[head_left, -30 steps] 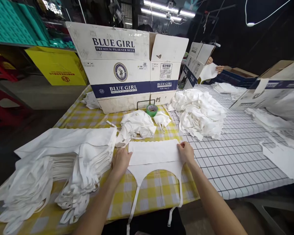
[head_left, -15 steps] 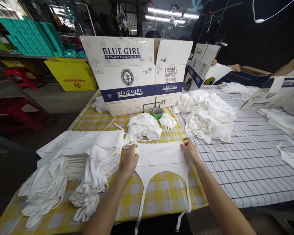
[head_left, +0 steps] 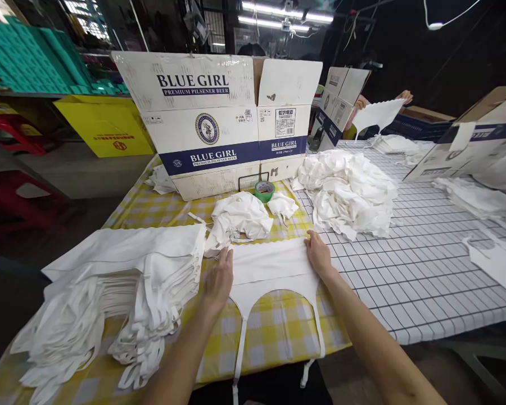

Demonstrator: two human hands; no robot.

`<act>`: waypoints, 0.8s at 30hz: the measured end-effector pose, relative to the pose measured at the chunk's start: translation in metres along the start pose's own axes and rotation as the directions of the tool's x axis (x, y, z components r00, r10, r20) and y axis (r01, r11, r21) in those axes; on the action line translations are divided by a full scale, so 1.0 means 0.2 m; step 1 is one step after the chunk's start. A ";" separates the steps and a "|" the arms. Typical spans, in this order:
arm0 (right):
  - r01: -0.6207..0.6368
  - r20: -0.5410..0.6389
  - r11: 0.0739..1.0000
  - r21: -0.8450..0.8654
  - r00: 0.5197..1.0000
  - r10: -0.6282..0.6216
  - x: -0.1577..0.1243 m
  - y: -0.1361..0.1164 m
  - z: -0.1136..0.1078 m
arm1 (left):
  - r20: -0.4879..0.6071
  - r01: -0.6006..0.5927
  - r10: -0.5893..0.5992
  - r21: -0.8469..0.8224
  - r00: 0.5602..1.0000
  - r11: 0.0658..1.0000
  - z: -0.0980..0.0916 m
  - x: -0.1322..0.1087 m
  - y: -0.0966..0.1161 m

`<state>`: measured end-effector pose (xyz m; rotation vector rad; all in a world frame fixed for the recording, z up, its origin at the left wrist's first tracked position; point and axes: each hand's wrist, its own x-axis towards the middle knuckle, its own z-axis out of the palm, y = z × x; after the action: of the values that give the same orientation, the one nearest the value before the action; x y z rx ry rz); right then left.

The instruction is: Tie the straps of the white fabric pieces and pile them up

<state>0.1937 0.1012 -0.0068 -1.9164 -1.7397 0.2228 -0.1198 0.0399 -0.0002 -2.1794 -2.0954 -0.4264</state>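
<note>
A folded white cloth piece (head_left: pixel 270 261) with two long straps lies flat on the yellow checked tablecloth (head_left: pixel 274 332) in front of me. My left hand (head_left: pixel 220 275) rests flat on its left edge, fingers stretched out. My right hand (head_left: pixel 318 253) presses on its right edge, fingers flat and together. The straps hang over the table's near edge. A tall stack of folded white pieces (head_left: pixel 122 281) sits just left of my left hand.
A Blue Girl cardboard box (head_left: pixel 219 124) stands open behind. A green tape roll (head_left: pixel 263 190) and crumpled white pieces (head_left: pixel 240 216) lie before it. A heap of white cloth (head_left: pixel 349 191) rests on the grid-patterned table. Another person's hands (head_left: pixel 405 97) hold a white piece at the far right.
My hands have slid slightly along the folded piece's edges while it stays flat. The other person at the back has lifted their white piece higher.
</note>
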 end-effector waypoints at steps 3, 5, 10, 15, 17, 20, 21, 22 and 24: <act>0.073 -0.019 0.992 -0.099 0.997 -0.076 -0.07 -0.03 -0.01 | -0.084 -0.036 0.041 0.051 0.996 0.998 -0.02 -0.01 0.06; 0.176 0.015 0.962 -0.210 0.984 -0.177 -0.13 -0.03 -0.01 | -0.072 -0.160 0.161 0.021 0.984 0.987 -0.01 -0.01 0.10; 0.279 0.263 0.909 -0.309 0.944 -0.200 -0.21 0.00 -0.03 | 0.110 -0.354 0.364 -0.098 0.925 0.930 0.03 -0.06 0.10; 0.071 0.165 0.995 -0.074 0.985 -0.058 -0.46 0.00 -0.29 | 0.218 -0.337 0.363 -0.150 0.906 0.930 -0.01 -0.09 0.02; -0.060 0.287 0.988 0.141 0.958 0.018 -0.66 0.02 -0.44 | 0.231 -0.351 0.386 -0.178 0.893 0.919 -0.03 -0.08 0.05; -0.335 0.546 0.898 0.286 0.827 0.135 -0.97 0.07 -0.55 | 0.206 -0.401 0.444 -0.222 0.872 0.889 -0.05 -0.03 0.18; -0.429 0.561 0.851 0.302 0.802 0.206 -1.05 0.08 -0.55 | 0.188 -0.426 0.471 -0.235 0.862 0.873 -0.05 -0.02 0.24; -0.506 0.549 0.794 0.338 0.791 0.270 -1.12 0.08 -0.52 | 0.166 -0.457 0.502 -0.248 0.849 0.854 -0.04 0.00 0.32; -0.593 0.509 0.654 0.470 0.787 0.348 -1.22 0.05 -0.44 | 0.125 -0.526 0.571 -0.270 0.812 0.807 -0.03 0.03 0.46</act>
<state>0.2055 -0.1575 0.0055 -1.8392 -1.0777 1.2795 -0.0288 0.0388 0.0181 -2.9266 -1.4112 -0.4082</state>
